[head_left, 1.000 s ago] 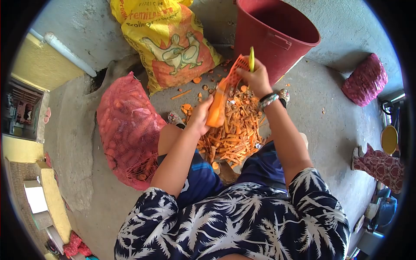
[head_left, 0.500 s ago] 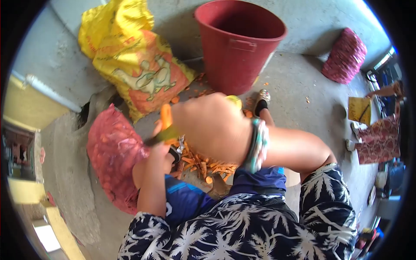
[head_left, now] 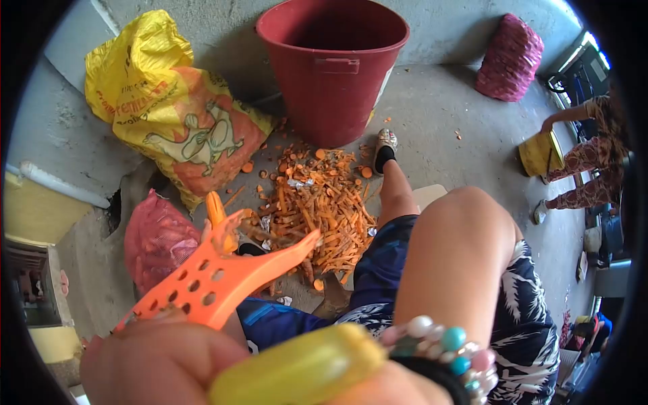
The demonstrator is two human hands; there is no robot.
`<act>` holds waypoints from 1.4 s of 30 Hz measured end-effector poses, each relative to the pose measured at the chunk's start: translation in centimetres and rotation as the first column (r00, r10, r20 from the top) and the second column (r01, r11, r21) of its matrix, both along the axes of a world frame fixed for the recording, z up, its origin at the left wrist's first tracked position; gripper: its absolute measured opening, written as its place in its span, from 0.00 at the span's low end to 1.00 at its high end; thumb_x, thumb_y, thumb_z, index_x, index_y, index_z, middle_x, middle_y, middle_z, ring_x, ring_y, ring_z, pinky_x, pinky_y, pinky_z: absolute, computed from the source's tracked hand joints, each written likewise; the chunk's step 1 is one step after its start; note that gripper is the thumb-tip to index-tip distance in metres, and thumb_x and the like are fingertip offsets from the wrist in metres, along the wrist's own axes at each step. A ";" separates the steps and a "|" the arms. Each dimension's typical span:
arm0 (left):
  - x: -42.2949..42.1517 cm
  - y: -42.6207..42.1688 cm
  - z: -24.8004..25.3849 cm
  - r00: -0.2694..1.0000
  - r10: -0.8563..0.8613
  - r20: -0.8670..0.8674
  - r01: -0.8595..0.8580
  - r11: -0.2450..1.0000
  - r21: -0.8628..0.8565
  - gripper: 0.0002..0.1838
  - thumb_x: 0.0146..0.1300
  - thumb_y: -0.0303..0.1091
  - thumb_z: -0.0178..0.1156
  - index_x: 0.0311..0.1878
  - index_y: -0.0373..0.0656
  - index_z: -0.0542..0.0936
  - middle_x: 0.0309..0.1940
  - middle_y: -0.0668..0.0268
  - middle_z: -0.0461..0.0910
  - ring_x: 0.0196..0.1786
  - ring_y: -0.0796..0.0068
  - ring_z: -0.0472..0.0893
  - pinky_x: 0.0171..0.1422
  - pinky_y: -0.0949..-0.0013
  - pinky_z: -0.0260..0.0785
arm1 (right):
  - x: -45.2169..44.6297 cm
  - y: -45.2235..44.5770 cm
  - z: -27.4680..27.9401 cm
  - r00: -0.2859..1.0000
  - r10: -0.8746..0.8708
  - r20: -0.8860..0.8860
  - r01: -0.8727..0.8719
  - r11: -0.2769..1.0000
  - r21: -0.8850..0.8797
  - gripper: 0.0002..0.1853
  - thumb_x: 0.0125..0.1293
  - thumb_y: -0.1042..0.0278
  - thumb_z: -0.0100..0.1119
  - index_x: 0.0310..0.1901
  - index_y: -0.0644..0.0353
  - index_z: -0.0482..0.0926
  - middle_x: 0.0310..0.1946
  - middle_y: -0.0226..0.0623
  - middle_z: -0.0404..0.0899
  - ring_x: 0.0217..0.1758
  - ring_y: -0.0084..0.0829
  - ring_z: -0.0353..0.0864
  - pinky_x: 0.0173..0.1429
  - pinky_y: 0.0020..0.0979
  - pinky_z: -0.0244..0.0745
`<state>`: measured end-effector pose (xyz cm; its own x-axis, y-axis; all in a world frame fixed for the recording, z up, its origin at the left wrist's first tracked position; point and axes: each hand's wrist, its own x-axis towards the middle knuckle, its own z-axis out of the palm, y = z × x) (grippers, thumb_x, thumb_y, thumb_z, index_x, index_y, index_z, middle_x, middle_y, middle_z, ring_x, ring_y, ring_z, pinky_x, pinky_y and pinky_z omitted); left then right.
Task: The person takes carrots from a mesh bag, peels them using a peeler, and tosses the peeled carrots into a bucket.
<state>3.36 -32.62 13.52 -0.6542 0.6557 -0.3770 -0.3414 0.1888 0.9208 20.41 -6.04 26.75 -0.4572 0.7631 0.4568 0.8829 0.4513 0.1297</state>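
Note:
My right hand (head_left: 162,361) is close to the camera and closed round a peeler (head_left: 219,270). The peeler has an orange forked head with round holes, and a thick yellow handle end (head_left: 297,368) shows beside the hand. Bits of peel cling between its prongs. Beyond it my left hand (head_left: 206,231), mostly hidden by the peeler, grips an upright carrot (head_left: 217,214). I cannot tell whether the blade touches the carrot. Orange peelings (head_left: 324,202) and carrot ends lie heaped on the floor between my legs.
A tall red bin (head_left: 331,88) stands beyond the heap. To its left slumps a yellow sack (head_left: 162,115), with a red mesh sack (head_left: 158,239) nearer me. Another full mesh sack (head_left: 511,57) leans on the wall. At right a person (head_left: 584,152) holds a yellow bucket (head_left: 540,154).
My right hand has come from over the heap toward the camera, bringing the peeler with it. The peelings now show more fully. The person at right has moved, and their bucket is tilted differently.

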 end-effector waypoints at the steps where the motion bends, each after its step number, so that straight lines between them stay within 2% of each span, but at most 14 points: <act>1: -0.6 -0.9 -2.4 0.998 -0.029 0.062 0.030 0.999 -0.015 0.14 0.59 0.39 0.47 0.43 0.40 0.66 0.31 0.56 0.74 0.28 0.66 0.76 0.32 0.67 0.73 | 0.1 0.7 0.4 1.000 -0.013 -0.007 0.013 1.000 0.023 0.13 0.36 0.57 0.64 0.14 0.54 0.70 0.13 0.27 0.58 0.15 0.28 0.61 0.20 0.30 0.61; 5: 7.0 21.1 -7.7 0.951 -0.115 0.288 0.132 0.990 -0.042 0.21 0.66 0.47 0.44 0.56 0.43 0.64 0.37 0.55 0.75 0.33 0.63 0.79 0.35 0.66 0.76 | -5.0 -2.8 1.0 0.997 -0.039 -0.060 0.046 0.991 0.123 0.15 0.35 0.55 0.64 0.13 0.53 0.68 0.12 0.24 0.54 0.13 0.27 0.56 0.19 0.30 0.57; 7: 1.8 17.0 -12.9 0.870 -0.264 0.417 0.279 0.960 0.024 0.21 0.67 0.48 0.42 0.54 0.43 0.66 0.36 0.57 0.76 0.34 0.64 0.79 0.36 0.66 0.74 | -2.6 2.1 -0.2 0.887 0.458 0.053 -0.459 0.863 0.211 0.12 0.41 0.62 0.62 0.16 0.54 0.67 0.13 0.24 0.58 0.13 0.24 0.60 0.19 0.24 0.58; 9: -8.6 35.0 -14.0 0.738 -0.422 0.526 0.433 0.895 0.110 0.22 0.68 0.50 0.40 0.52 0.42 0.68 0.36 0.59 0.76 0.35 0.66 0.78 0.37 0.66 0.73 | -2.7 5.2 -3.8 0.850 0.465 -0.248 -0.513 0.837 -0.187 0.10 0.50 0.66 0.58 0.34 0.56 0.70 0.18 0.31 0.70 0.19 0.30 0.75 0.22 0.30 0.69; 11: -11.2 34.9 -18.6 0.597 -0.593 0.540 0.459 0.805 0.376 0.20 0.69 0.49 0.41 0.51 0.43 0.69 0.38 0.60 0.76 0.39 0.65 0.78 0.41 0.63 0.73 | -2.5 8.4 -9.0 0.910 0.267 -0.317 -0.379 0.845 -0.377 0.11 0.51 0.71 0.55 0.38 0.57 0.71 0.24 0.39 0.75 0.27 0.41 0.78 0.29 0.38 0.73; 15: -7.5 35.3 -17.6 0.664 -0.585 0.467 0.424 0.808 0.409 0.19 0.68 0.48 0.42 0.54 0.47 0.69 0.46 0.60 0.75 0.47 0.66 0.75 0.48 0.59 0.70 | -1.8 13.0 -16.9 0.878 -0.084 -0.471 -0.203 0.826 -0.525 0.12 0.55 0.71 0.56 0.41 0.58 0.71 0.24 0.49 0.77 0.33 0.49 0.78 0.35 0.43 0.72; 19: -4.6 37.0 -16.4 0.644 -0.552 0.530 0.406 0.834 0.375 0.19 0.69 0.49 0.39 0.50 0.46 0.69 0.42 0.63 0.75 0.42 0.69 0.76 0.46 0.63 0.70 | -1.7 14.1 -21.2 0.480 -0.303 -0.824 -0.220 0.867 -0.447 0.21 0.49 0.70 0.66 0.45 0.63 0.71 0.29 0.43 0.79 0.31 0.37 0.80 0.37 0.34 0.74; 23: -2.1 37.9 -15.4 0.648 -0.463 0.605 0.325 0.886 0.330 0.20 0.70 0.50 0.36 0.50 0.46 0.69 0.38 0.63 0.75 0.41 0.67 0.76 0.48 0.61 0.70 | -3.0 12.9 -23.0 0.202 -0.342 -0.918 -0.287 0.875 -0.389 0.23 0.48 0.72 0.68 0.44 0.64 0.69 0.31 0.37 0.78 0.33 0.26 0.77 0.39 0.28 0.73; 32: -0.9 38.1 -16.2 0.699 -0.529 0.482 0.463 0.848 0.259 0.22 0.70 0.51 0.34 0.50 0.44 0.69 0.37 0.65 0.76 0.36 0.73 0.77 0.42 0.66 0.71 | -2.9 12.4 -23.5 0.313 -0.292 -0.904 -0.236 0.898 -0.372 0.22 0.48 0.75 0.68 0.45 0.64 0.68 0.34 0.37 0.78 0.36 0.25 0.78 0.41 0.27 0.74; 35: -0.5 37.2 -14.3 0.612 -0.614 0.498 0.538 0.785 0.307 0.23 0.70 0.51 0.36 0.51 0.42 0.70 0.36 0.65 0.76 0.36 0.73 0.77 0.40 0.66 0.72 | -1.1 15.4 -24.2 0.289 -0.291 -0.912 -0.459 0.794 -0.399 0.22 0.48 0.75 0.68 0.44 0.64 0.70 0.34 0.37 0.78 0.36 0.24 0.77 0.42 0.27 0.74; 37: -1.9 36.3 -14.4 0.391 -0.778 0.492 0.701 0.598 0.388 0.22 0.68 0.51 0.41 0.51 0.42 0.70 0.36 0.64 0.76 0.38 0.73 0.78 0.39 0.66 0.73 | 1.2 18.2 -24.5 0.184 -0.304 -0.935 -0.435 0.827 -0.355 0.22 0.47 0.75 0.69 0.43 0.63 0.70 0.33 0.35 0.77 0.36 0.24 0.76 0.41 0.27 0.74; 40: -3.4 35.9 -14.1 0.333 -0.827 0.453 0.747 0.525 0.409 0.24 0.65 0.52 0.48 0.52 0.42 0.69 0.38 0.63 0.75 0.39 0.72 0.78 0.40 0.66 0.73 | 4.4 21.7 -26.5 0.317 -0.403 -0.859 0.137 0.915 -0.379 0.20 0.48 0.75 0.68 0.42 0.61 0.70 0.32 0.34 0.77 0.35 0.24 0.77 0.38 0.27 0.73; 41: -3.7 35.9 -14.0 0.304 -0.850 0.431 0.766 0.487 0.419 0.25 0.63 0.53 0.51 0.53 0.42 0.69 0.39 0.63 0.74 0.39 0.72 0.77 0.40 0.66 0.73 | 4.3 21.3 -25.9 0.030 -0.455 -0.890 0.022 0.890 -0.455 0.19 0.49 0.75 0.67 0.42 0.61 0.68 0.31 0.34 0.77 0.33 0.24 0.76 0.35 0.26 0.73; 42: -3.3 36.2 -14.2 0.431 -0.788 0.439 0.728 0.591 0.346 0.27 0.62 0.55 0.52 0.54 0.42 0.67 0.42 0.63 0.73 0.44 0.71 0.76 0.46 0.64 0.70 | 3.9 20.7 -25.9 0.009 -0.430 -0.903 0.009 0.903 -0.430 0.19 0.50 0.76 0.66 0.42 0.62 0.68 0.30 0.33 0.77 0.31 0.23 0.76 0.34 0.26 0.73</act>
